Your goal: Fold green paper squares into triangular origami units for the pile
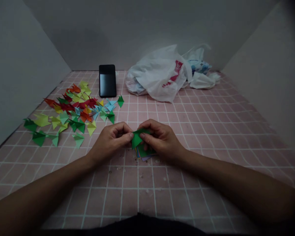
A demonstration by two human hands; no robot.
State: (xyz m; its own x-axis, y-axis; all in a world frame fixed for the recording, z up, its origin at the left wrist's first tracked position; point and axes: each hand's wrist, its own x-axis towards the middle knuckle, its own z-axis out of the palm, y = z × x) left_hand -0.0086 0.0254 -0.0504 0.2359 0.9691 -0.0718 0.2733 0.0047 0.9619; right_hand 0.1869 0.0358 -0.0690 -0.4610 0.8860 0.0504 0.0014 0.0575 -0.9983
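Between my two hands is a piece of green origami paper (136,140), folded to a pointed shape. My left hand (115,136) pinches its left edge between thumb and fingers. On the other side, my right hand (159,137) grips it with the thumb laid on its front. Partly hidden beneath my right hand, a small stack of coloured paper sheets (147,153) lies on the table, a green one on top. Left of my hands spreads a pile of folded paper figures (76,106) in red, orange, yellow, green and light blue.
A black phone (107,82) leans or lies behind the pile. White plastic bags (159,73) with red print sit at the back, a blue-patterned packet (199,66) beside them. Pale walls enclose the pink checked tablecloth (211,131). Small scraps dot the cloth near my hands.
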